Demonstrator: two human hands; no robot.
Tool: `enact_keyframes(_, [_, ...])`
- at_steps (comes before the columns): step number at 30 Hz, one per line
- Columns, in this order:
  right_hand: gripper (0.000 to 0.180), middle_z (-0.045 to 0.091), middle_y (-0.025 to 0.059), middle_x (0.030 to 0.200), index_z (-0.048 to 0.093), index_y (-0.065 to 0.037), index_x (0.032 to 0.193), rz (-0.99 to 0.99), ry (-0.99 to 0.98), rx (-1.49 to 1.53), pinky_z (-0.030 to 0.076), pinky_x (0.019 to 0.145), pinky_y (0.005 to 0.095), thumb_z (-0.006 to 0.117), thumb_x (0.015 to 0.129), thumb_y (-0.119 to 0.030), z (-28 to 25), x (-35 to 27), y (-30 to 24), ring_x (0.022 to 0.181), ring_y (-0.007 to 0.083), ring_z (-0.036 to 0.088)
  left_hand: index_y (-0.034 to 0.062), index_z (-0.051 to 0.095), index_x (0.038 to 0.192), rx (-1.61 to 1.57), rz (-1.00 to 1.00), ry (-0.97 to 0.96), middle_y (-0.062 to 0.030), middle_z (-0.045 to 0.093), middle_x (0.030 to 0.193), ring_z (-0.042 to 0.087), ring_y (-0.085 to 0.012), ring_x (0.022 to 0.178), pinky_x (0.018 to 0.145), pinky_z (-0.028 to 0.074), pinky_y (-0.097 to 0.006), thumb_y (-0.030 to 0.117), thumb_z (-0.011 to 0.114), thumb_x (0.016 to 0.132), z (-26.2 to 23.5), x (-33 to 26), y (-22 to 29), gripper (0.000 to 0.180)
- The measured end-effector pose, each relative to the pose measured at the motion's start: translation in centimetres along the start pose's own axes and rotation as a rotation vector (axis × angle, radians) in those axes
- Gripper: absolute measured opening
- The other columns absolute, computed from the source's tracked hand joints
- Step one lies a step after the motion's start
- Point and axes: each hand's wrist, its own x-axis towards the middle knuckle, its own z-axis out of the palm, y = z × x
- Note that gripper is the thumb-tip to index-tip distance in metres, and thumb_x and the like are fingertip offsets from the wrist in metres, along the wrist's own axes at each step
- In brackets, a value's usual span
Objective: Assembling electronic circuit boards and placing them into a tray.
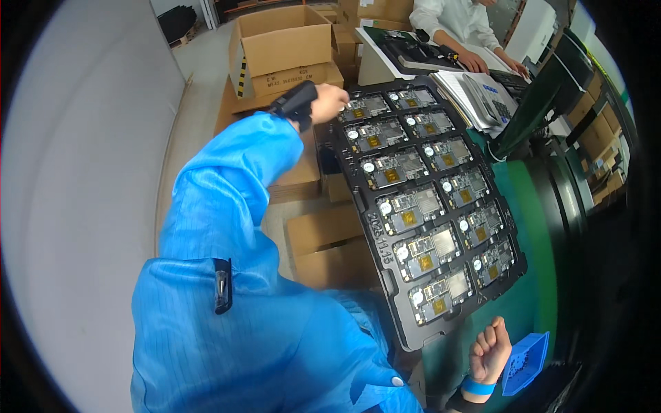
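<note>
A black tray (383,256) holds two columns of circuit boards, each with a round white spot and an amber patch. At its far left corner, my left hand (330,103) reaches over a circuit board (365,107), fingertips pinched at the board's edge. What the pinch holds, if anything, is too small to make out. My right hand (490,351) is beside the tray's near right corner with its fingers curled in. Its palm is hidden, so I cannot see whether anything is inside. A blue bin (525,365) with small dark pieces stands just right of it.
The tray lies on a green mat (533,227) and reaches past the table's left side. Cardboard boxes (286,51) stand on the floor to the left. A monitor (544,89), papers (458,93) and another person's hand (474,62) are at the far right.
</note>
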Motion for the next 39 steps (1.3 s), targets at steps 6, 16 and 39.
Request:
enact_keyframes(6, [0.017,0.027,-0.0084,0.049,0.048,-0.011,0.076,-0.105,0.137,-0.296,0.015,0.033,0.0190,0.050,0.088,-0.023,0.4,1.4,1.7,0.038,0.0020,0.019,0.0106,0.064,0.080,-0.067,-0.017,-0.025,-0.0109,0.056,0.085,0.054,-0.0291,0.087,0.075,0.044,-0.037,0.012,0.061,0.072,1.5,1.0,-5.5,0.009])
enact_keyframes(16, [0.020,0.049,-0.0018,0.061,0.053,0.001,0.073,-0.479,0.131,-1.192,0.035,0.051,0.0213,0.053,0.087,-0.013,1.8,2.8,5.4,0.058,0.0054,0.041,0.0121,0.067,0.081,0.170,0.218,-0.348,-0.0078,0.057,0.083,0.056,-0.0266,0.085,0.074,0.045,-0.036,0.012,0.061,0.071,0.3,3.0,-5.6,0.011])
enact_keyframes(39, [0.018,0.050,0.0089,0.053,0.055,0.003,0.072,-0.575,0.079,-1.303,0.037,0.048,0.0280,0.056,0.083,-0.011,3.0,2.4,5.5,0.049,0.0119,0.044,0.0092,0.067,0.065,0.774,0.031,-0.369,-0.0101,0.062,0.064,0.061,-0.0266,0.060,0.053,0.048,-0.038,0.025,0.058,0.066,6.8,6.6,-8.1,0.019])
